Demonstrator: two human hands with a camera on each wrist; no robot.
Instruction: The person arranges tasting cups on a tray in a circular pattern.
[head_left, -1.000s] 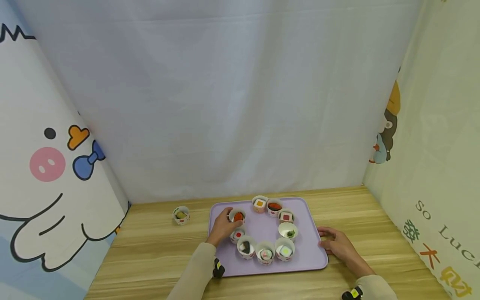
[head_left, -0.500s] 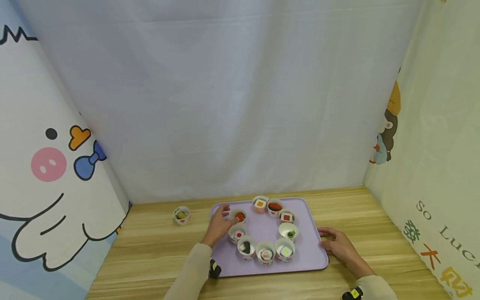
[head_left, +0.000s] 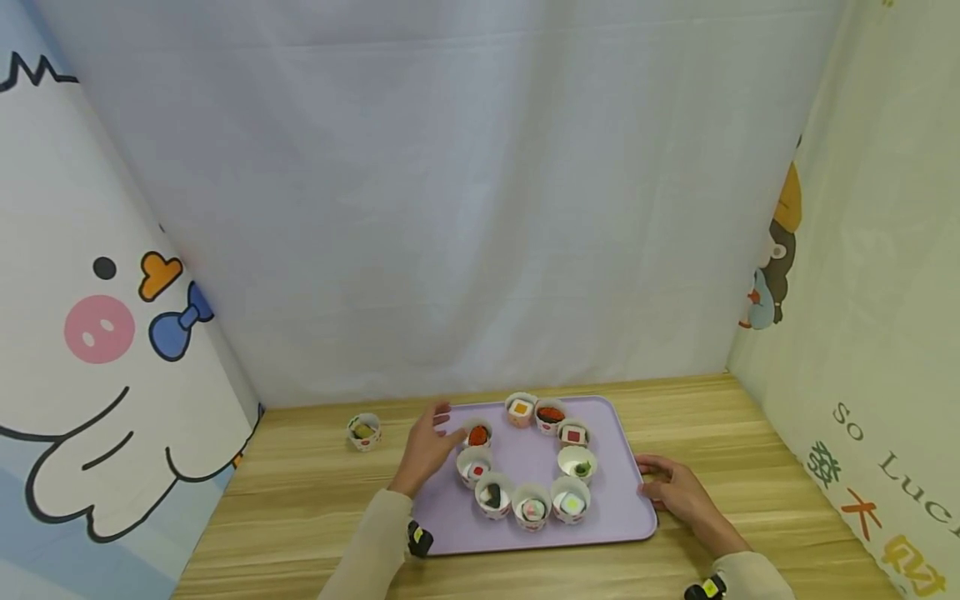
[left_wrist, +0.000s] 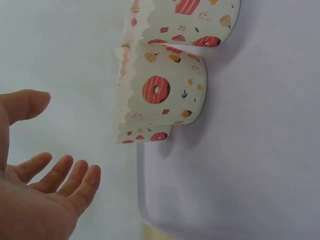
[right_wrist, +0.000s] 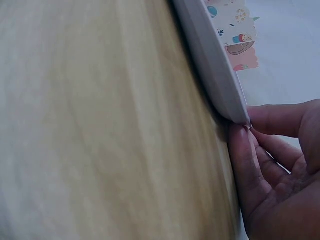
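Note:
A lilac tray (head_left: 525,450) bears several patterned paper cups in a rough ring, each with a small sushi piece inside. At the tray's left side my left hand (head_left: 426,450) hovers with loosely spread fingers and holds nothing. Its thumb is close beside the cup with the red-topped sushi (head_left: 477,433). The left wrist view shows a gap between this hand (left_wrist: 47,200) and the donut-print paper cup (left_wrist: 157,90). My right hand (head_left: 678,492) is at the tray's right edge. In the right wrist view its thumb and index finger (right_wrist: 275,120) pinch the tray rim (right_wrist: 210,65).
One more paper cup (head_left: 364,432) with a yellowish-green piece stands on the wooden table (head_left: 300,517), left of the tray. A pale curtain (head_left: 480,208) hangs behind the table. Printed cloths flank it on the left (head_left: 97,400) and right (head_left: 840,333).
My left hand has let go of the red-topped sushi's cup and drawn back to the left, its fingers spreading. The right hand has stayed at the tray's edge.

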